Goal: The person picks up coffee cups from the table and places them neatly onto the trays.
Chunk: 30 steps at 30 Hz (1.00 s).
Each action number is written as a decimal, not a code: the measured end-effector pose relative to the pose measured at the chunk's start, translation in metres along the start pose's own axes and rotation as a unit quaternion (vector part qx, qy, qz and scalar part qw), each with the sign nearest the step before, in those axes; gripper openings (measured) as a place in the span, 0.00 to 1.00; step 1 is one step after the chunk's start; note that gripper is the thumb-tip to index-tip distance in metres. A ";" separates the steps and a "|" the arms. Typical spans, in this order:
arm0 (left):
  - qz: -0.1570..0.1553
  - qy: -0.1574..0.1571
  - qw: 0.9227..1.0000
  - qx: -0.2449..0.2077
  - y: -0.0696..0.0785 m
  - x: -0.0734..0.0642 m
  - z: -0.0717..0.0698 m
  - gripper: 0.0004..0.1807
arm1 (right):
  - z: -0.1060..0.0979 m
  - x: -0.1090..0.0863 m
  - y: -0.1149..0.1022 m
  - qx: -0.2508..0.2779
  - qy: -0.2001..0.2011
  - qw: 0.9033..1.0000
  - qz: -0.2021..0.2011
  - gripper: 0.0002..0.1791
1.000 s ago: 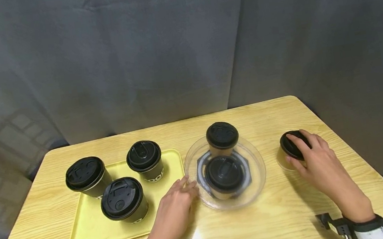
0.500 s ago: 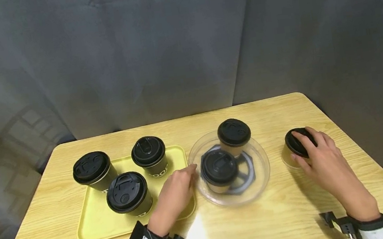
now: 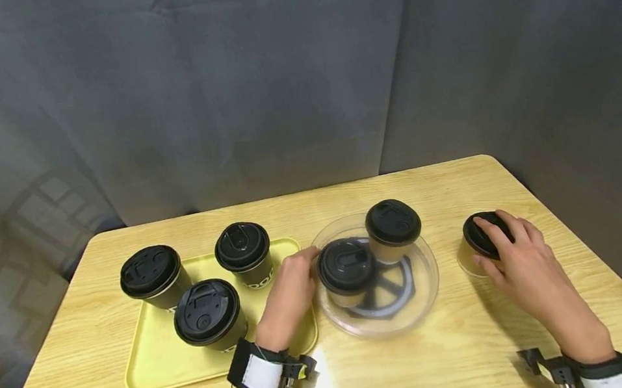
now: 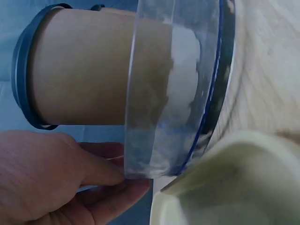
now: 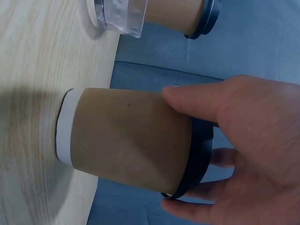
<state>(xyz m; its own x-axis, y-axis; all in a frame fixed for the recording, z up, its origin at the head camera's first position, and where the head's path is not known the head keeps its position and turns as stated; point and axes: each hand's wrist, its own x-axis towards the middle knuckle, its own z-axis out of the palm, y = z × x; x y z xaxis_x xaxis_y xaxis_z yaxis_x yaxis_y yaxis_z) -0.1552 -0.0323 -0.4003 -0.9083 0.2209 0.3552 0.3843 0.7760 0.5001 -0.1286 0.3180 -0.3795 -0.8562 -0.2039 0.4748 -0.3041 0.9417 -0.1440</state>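
My left hand (image 3: 292,288) pinches the rim of a round clear plastic turntable (image 3: 422,289); in the left wrist view, thumb and fingers meet at its clear wall (image 4: 150,108). Two brown paper coffee cups stand on it, a front-left cup (image 3: 346,268) and a back-right cup (image 3: 392,226), both with black lids. Off to the right, my right hand (image 3: 523,264) holds another brown coffee cup (image 3: 468,258) from above. The right wrist view has the thumb on this cup's side (image 5: 131,136) and the fingers around its black lid (image 5: 201,150). That cup stands upright on the table.
A yellow tray (image 3: 156,365) lies left of the turntable, close beside my left hand. On it stand three dark lidded cups: a back-left cup (image 3: 150,274), a front cup (image 3: 209,315) and a right cup (image 3: 243,252). Grey curtain (image 3: 251,97) hangs behind the wooden table (image 3: 382,375).
The turntable has turned clockwise as seen from above, its front cup going left and its back cup right. My left hand went from loosely spread fingers to a pinch at the rim. The right hand stays put.
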 end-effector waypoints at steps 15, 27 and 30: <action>-0.040 0.056 0.998 -0.003 -0.011 0.024 0.015 0.09 | -0.001 -0.006 0.002 0.008 -0.008 1.000 0.017 0.38; -0.045 0.044 0.997 -0.053 -0.018 0.040 0.016 0.10 | -0.003 -0.003 0.000 0.000 -0.002 1.000 0.011 0.37; -0.046 0.034 0.996 -0.064 -0.020 0.042 0.016 0.09 | -0.002 -0.003 0.000 0.003 -0.002 1.000 0.012 0.37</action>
<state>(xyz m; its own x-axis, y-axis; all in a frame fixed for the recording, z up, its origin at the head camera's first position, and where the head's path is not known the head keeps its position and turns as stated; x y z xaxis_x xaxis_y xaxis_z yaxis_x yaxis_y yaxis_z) -0.2037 -0.0287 -0.4078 -0.9288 0.1080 0.3544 0.3219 0.7090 0.6275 -0.1252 0.3187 -0.3793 -0.8650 -0.1832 0.4671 -0.2862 0.9448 -0.1595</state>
